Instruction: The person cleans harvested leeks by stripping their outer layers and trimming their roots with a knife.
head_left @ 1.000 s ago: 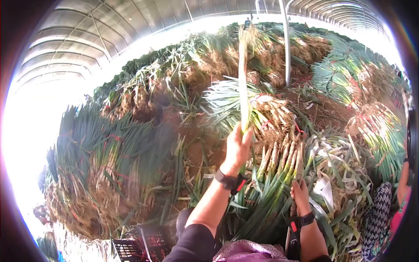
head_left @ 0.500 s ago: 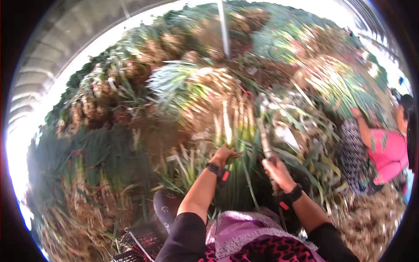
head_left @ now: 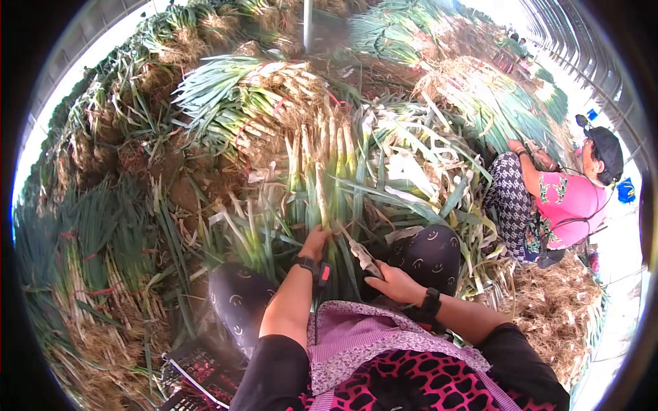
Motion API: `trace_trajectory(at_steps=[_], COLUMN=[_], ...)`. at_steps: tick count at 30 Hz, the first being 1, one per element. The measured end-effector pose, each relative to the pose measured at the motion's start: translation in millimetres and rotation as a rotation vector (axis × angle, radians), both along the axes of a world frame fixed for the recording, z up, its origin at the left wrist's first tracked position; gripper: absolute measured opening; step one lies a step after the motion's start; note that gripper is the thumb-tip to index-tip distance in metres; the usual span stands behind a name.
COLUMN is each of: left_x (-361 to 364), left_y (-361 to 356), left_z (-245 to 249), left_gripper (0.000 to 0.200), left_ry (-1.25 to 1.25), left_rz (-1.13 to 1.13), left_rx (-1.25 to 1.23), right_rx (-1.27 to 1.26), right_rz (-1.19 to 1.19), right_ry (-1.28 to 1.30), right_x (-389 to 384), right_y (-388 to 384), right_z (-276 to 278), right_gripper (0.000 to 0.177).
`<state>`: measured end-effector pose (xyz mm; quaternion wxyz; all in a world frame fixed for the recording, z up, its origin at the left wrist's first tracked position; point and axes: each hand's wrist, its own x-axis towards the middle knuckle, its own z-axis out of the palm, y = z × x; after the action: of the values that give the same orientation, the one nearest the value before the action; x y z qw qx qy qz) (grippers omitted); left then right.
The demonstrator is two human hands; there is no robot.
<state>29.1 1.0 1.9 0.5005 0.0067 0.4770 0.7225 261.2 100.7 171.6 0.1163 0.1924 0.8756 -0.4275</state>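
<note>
A ribbed, arched shed (head_left: pixel 589 41) curves along the upper right, daylight bright at its side, above brown ground (head_left: pixel 181 188) littered with leaves. At left, a broad stack of green onions (head_left: pixel 103 240) lies with tops one way and roots the other — an order that probably keeps the bunches even. A co-worker (head_left: pixel 565 205) in a pink top sits low at right, above a heap of brown roots (head_left: pixel 555 315). Pale and green loose leaves (head_left: pixel 411 147) fill the middle ground. Beyond the knees, a bundle (head_left: pixel 274 96) shows red ties, which likely hold its stems together. A purple apron (head_left: pixel 363 339) covers the wearer's lap, and a black crate (head_left: pixel 195 373) sits at lower left. Between the knees, the left hand (head_left: pixel 316 243) is closed on a single stalk (head_left: pixel 321 192) pointing away from the body, seemingly to leave its far end exposed. The right hand (head_left: pixel 397 284) wraps the rear of a narrow-nosed tool (head_left: pixel 362 257) — a grip that appears to leave the tip free, angled toward the left hand.
</note>
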Motion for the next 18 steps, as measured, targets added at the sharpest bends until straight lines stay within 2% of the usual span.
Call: trace_trajectory(at_steps=[5, 8, 11, 18], left_x=[-4, -6, -3, 1], left_y=[-3, -4, -5, -5], left_z=[-32, -34, -22, -28], left_gripper=[0.028, 0.026, 0.027, 0.032], left_ry=[0.179, 0.219, 0.245, 0.251], left_rz=[0.028, 0.024, 0.019, 0.078], left_rx=[-0.084, -0.092, -0.094, -0.104], right_rx=[0.012, 0.025, 0.090, 0.086], right_rz=[0.079, 0.085, 0.074, 0.104], right_ry=[-0.054, 0.040, 0.024, -0.043], right_x=[-13, -25, -40, -48], right_y=[-7, -3, -1, -7], right_z=[-5, -24, -33, -20], right_gripper=[0.055, 0.051, 0.049, 0.050])
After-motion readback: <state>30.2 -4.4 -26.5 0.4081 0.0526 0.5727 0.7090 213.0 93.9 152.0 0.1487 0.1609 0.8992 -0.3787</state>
